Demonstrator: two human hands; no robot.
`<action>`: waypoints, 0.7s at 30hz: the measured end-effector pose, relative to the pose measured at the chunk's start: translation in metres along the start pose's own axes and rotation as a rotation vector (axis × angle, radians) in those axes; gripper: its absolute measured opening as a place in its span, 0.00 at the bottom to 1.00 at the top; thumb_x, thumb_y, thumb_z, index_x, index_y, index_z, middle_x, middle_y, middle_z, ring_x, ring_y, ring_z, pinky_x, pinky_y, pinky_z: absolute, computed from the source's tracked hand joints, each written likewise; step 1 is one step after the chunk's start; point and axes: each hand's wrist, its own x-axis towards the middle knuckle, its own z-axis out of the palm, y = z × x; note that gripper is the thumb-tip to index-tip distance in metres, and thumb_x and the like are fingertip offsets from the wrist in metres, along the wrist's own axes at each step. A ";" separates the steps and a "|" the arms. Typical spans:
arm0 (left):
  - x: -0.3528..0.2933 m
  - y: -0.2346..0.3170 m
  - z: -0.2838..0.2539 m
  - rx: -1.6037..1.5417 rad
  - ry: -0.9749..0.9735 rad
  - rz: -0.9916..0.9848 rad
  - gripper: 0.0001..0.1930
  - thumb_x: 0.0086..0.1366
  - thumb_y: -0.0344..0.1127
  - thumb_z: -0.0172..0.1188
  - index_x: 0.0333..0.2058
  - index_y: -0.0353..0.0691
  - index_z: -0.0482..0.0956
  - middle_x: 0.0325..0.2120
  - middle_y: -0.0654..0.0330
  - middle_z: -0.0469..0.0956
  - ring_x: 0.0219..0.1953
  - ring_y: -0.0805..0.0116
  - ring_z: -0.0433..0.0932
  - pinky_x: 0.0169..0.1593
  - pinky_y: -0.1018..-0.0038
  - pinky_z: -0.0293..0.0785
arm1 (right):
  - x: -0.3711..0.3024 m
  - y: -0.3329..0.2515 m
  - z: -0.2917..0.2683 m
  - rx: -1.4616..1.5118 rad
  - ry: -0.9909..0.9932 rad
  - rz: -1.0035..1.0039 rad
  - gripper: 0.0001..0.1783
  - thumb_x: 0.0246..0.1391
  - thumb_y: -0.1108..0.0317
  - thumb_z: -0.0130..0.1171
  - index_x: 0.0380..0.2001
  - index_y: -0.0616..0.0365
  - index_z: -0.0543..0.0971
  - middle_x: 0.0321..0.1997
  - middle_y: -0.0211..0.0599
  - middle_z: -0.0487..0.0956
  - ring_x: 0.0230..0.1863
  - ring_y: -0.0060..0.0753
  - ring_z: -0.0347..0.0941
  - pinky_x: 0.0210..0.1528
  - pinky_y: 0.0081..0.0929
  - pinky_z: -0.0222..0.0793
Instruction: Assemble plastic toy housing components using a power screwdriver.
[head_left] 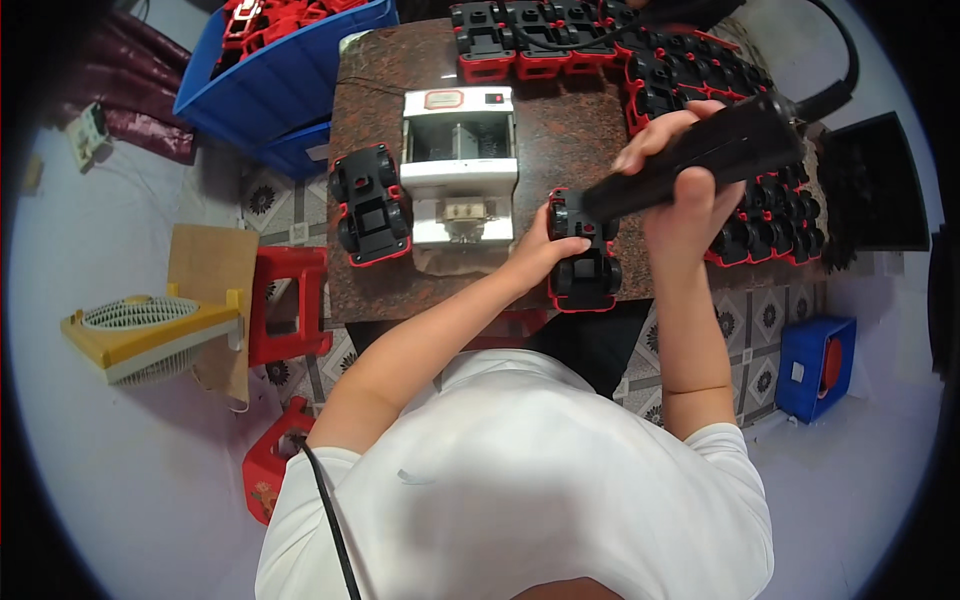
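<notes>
My left hand (541, 250) holds a toy car (583, 280) upside down near the front edge of the table, its black underside and wheels up and red body edge below. My thumb lies across the middle of the underside. In my right hand (690, 195) is a black corded electric screwdriver (725, 152), my fingers wrapped round its body. Its front end reaches over the far part of the car; the bit is hidden, so contact cannot be told. A white screw feeder (460, 172) stands left of this car, and a second upturned toy car (370, 205) lies beyond it.
Rows of upturned toy cars (535, 40) line the back and right of the stone table (575, 120). A blue bin (270, 92) of red parts stands at the back left. Left are a red stool (288, 305) and a yellow fan (150, 330); a blue crate (815, 368) is right.
</notes>
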 end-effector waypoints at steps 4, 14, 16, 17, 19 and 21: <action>-0.009 -0.008 -0.006 -0.080 -0.103 0.237 0.30 0.53 0.36 0.65 0.54 0.36 0.67 0.47 0.60 0.71 0.51 0.70 0.69 0.56 0.72 0.63 | -0.028 0.016 0.064 0.096 -0.111 0.149 0.32 0.48 0.66 0.65 0.52 0.62 0.61 0.30 0.37 0.73 0.27 0.27 0.73 0.29 0.24 0.73; 0.009 0.003 0.001 0.058 -0.026 0.226 0.30 0.54 0.37 0.64 0.54 0.35 0.66 0.46 0.60 0.71 0.50 0.70 0.69 0.55 0.72 0.64 | -0.037 0.046 0.100 0.072 -0.221 -0.025 0.32 0.42 0.74 0.67 0.49 0.62 0.62 0.33 0.40 0.72 0.27 0.28 0.73 0.30 0.23 0.71; 0.005 0.002 -0.001 0.087 -0.009 0.217 0.30 0.54 0.37 0.64 0.54 0.35 0.66 0.46 0.60 0.71 0.50 0.70 0.69 0.55 0.72 0.64 | -0.040 0.055 0.098 0.016 -0.250 -0.093 0.31 0.42 0.73 0.68 0.48 0.61 0.62 0.33 0.40 0.72 0.28 0.28 0.73 0.30 0.23 0.72; 0.010 0.003 0.001 0.102 -0.001 0.212 0.30 0.54 0.38 0.64 0.54 0.35 0.65 0.46 0.60 0.71 0.50 0.70 0.69 0.55 0.72 0.64 | -0.042 0.056 0.099 0.054 -0.229 -0.040 0.31 0.42 0.72 0.68 0.48 0.60 0.62 0.33 0.41 0.72 0.28 0.28 0.73 0.30 0.24 0.72; 0.011 0.006 0.003 0.136 0.006 0.203 0.30 0.54 0.38 0.64 0.54 0.35 0.65 0.46 0.60 0.71 0.49 0.70 0.69 0.55 0.72 0.64 | -0.045 0.058 0.101 0.087 -0.209 0.012 0.32 0.42 0.71 0.69 0.48 0.60 0.62 0.33 0.41 0.72 0.29 0.29 0.73 0.31 0.24 0.72; 0.011 0.007 0.001 0.170 0.016 0.192 0.30 0.54 0.38 0.64 0.54 0.35 0.65 0.45 0.60 0.71 0.49 0.69 0.69 0.55 0.72 0.64 | -0.050 0.060 0.102 0.027 -0.215 0.079 0.32 0.44 0.69 0.68 0.49 0.59 0.62 0.33 0.41 0.72 0.28 0.29 0.73 0.31 0.25 0.72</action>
